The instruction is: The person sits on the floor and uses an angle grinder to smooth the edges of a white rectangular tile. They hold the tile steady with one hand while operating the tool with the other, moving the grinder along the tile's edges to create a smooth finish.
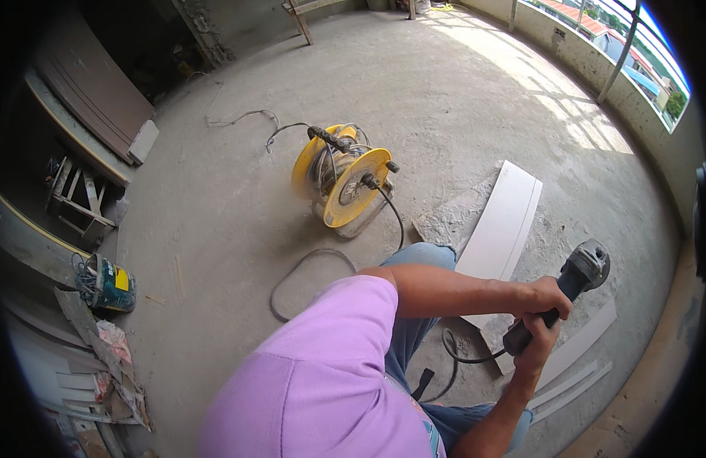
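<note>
**— What's closest to the lens?**
— Purple sleeve and shoulder (322, 382), filling the lower middle, with blue jeans (414, 305) beneath, one knee raised at centre.

**— And the arms?**
— Both reach out toward four o'clock. One forearm runs nearly level from the sleeve to the right; the other rises from the bottom edge, bent at the elbow. The upper hand (542, 296) and the lower hand (538, 343) meet on the same tool, stacked one above the other. Which is left and which is right I cannot tell for sure.

**— What are they gripping?**
— One angle grinder (570, 294). Both hands are wrapped tight round its dark body. Its long axis runs diagonally, the grey head pointing to about one o'clock, the tail toward seven, where a black cord (460, 355) loops off.

**— Where does it sit?**
— At the right of the frame, held above the concrete floor (444, 91), just over the pale strips.

**— Counts?**
— One yellow cable reel (345, 179) at twelve o'clock of the knee, one wide white panel (502, 221) beside the knee, about three narrow white strips (578, 366) at five o'clock, and one small green-and-yellow tool (109, 284) at nine o'clock.
</note>
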The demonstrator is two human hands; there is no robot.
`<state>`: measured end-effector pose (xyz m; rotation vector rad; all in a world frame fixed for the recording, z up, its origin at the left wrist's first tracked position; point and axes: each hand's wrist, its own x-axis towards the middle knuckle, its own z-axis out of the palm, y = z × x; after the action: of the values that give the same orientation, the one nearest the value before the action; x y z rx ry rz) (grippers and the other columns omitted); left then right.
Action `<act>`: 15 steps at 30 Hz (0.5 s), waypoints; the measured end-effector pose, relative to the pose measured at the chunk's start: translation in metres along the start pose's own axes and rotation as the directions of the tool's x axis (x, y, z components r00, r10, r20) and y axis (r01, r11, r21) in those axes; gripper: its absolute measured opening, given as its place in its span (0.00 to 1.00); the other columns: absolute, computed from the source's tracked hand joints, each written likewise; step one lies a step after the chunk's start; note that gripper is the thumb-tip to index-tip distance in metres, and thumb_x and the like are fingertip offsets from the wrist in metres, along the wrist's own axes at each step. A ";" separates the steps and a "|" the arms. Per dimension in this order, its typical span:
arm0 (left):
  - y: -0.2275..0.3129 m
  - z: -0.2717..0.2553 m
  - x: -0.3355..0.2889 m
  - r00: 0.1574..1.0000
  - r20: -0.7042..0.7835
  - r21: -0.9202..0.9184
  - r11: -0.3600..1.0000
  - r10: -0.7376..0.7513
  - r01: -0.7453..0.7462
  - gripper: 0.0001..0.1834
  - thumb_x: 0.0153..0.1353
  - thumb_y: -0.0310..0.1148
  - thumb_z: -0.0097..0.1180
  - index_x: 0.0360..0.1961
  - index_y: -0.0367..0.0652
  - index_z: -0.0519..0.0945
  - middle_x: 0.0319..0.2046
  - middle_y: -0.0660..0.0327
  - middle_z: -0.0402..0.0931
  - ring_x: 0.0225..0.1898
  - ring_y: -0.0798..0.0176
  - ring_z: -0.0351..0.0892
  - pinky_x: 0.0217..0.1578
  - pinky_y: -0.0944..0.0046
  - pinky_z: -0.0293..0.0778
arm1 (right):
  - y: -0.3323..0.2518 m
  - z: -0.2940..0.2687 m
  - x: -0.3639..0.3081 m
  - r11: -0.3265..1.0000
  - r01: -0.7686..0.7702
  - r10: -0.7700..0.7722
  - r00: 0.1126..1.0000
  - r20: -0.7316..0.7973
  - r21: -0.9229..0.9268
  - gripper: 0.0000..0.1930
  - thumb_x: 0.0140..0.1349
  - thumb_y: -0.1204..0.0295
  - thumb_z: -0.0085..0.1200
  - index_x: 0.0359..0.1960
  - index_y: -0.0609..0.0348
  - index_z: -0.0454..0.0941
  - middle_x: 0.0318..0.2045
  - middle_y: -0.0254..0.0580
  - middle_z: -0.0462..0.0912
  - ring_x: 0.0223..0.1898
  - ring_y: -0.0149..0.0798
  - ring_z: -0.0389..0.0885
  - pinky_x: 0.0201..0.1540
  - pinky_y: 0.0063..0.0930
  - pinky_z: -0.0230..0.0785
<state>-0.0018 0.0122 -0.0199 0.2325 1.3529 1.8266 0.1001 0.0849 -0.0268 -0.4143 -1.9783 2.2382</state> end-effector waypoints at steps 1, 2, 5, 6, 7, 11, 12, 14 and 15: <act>0.000 0.001 0.001 1.000 -0.008 -0.011 1.000 -0.007 0.007 0.13 0.39 0.29 0.70 0.24 0.36 0.78 0.26 0.55 0.77 0.27 0.58 0.78 0.31 0.56 0.76 | 0.001 -0.001 -0.001 1.000 0.004 -0.004 1.000 0.000 -0.004 0.23 0.50 0.65 0.60 0.46 0.65 0.74 0.32 0.40 0.78 0.30 0.34 0.80 0.35 0.29 0.72; 0.000 0.001 0.001 1.000 -0.009 -0.009 1.000 -0.009 0.009 0.13 0.39 0.29 0.70 0.24 0.35 0.78 0.26 0.54 0.77 0.27 0.58 0.78 0.31 0.56 0.76 | 0.002 -0.001 -0.001 1.000 0.006 -0.006 1.000 -0.011 -0.002 0.23 0.50 0.65 0.60 0.46 0.65 0.74 0.32 0.40 0.78 0.31 0.34 0.80 0.35 0.29 0.72; -0.001 -0.001 0.002 1.000 -0.007 -0.012 1.000 -0.012 0.012 0.13 0.39 0.28 0.70 0.24 0.35 0.78 0.27 0.53 0.77 0.26 0.58 0.78 0.30 0.56 0.77 | 0.003 -0.002 0.000 1.000 0.022 -0.022 1.000 0.019 0.002 0.23 0.52 0.65 0.60 0.48 0.66 0.73 0.34 0.40 0.78 0.32 0.34 0.80 0.37 0.28 0.72; 0.000 -0.001 0.003 1.000 -0.001 -0.020 1.000 -0.009 0.009 0.13 0.39 0.28 0.70 0.24 0.34 0.78 0.27 0.53 0.77 0.26 0.57 0.78 0.30 0.56 0.77 | 0.004 -0.002 0.001 1.000 0.022 -0.022 0.999 0.026 -0.003 0.23 0.53 0.65 0.59 0.48 0.66 0.73 0.34 0.40 0.78 0.32 0.34 0.80 0.37 0.28 0.72; -0.001 -0.002 0.002 1.000 -0.006 -0.020 1.000 -0.015 0.015 0.13 0.40 0.28 0.70 0.24 0.34 0.78 0.27 0.52 0.77 0.26 0.57 0.78 0.30 0.56 0.77 | 0.004 -0.002 0.001 1.000 0.023 -0.022 0.999 0.030 -0.009 0.23 0.53 0.65 0.59 0.48 0.66 0.73 0.34 0.39 0.78 0.32 0.34 0.80 0.36 0.28 0.72; -0.001 -0.002 0.002 1.000 -0.020 -0.027 1.000 -0.004 0.004 0.13 0.40 0.28 0.69 0.24 0.32 0.79 0.27 0.52 0.77 0.27 0.56 0.79 0.30 0.55 0.77 | 0.003 -0.002 0.001 1.000 0.008 -0.008 1.000 0.028 0.005 0.22 0.54 0.66 0.59 0.47 0.66 0.74 0.34 0.39 0.79 0.32 0.33 0.79 0.37 0.28 0.71; -0.001 -0.002 0.002 1.000 -0.018 -0.026 1.000 -0.004 0.004 0.13 0.40 0.28 0.69 0.25 0.32 0.79 0.27 0.51 0.77 0.27 0.56 0.79 0.30 0.55 0.77 | 0.002 -0.002 0.001 1.000 -0.002 0.002 0.999 0.039 0.010 0.21 0.53 0.66 0.60 0.47 0.66 0.74 0.34 0.39 0.79 0.33 0.33 0.79 0.38 0.28 0.71; 0.000 -0.001 0.002 1.000 -0.018 -0.021 1.000 0.005 -0.005 0.13 0.40 0.27 0.69 0.25 0.32 0.79 0.27 0.51 0.78 0.27 0.56 0.80 0.30 0.54 0.77 | -0.001 -0.002 0.000 1.000 -0.008 0.008 0.999 0.042 0.018 0.21 0.53 0.67 0.60 0.46 0.67 0.75 0.35 0.38 0.79 0.34 0.32 0.79 0.38 0.28 0.71; 0.000 -0.001 0.002 1.000 -0.020 -0.019 1.000 0.013 -0.013 0.13 0.40 0.27 0.69 0.25 0.32 0.79 0.27 0.51 0.78 0.27 0.56 0.80 0.30 0.54 0.77 | -0.002 -0.001 -0.001 1.000 -0.006 0.005 0.999 0.034 0.021 0.21 0.53 0.67 0.61 0.46 0.67 0.75 0.34 0.38 0.79 0.33 0.32 0.79 0.38 0.28 0.71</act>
<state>-0.0039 0.0133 -0.0207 0.2137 1.3501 1.8568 0.1009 0.0855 -0.0251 -0.3818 -1.9703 2.2824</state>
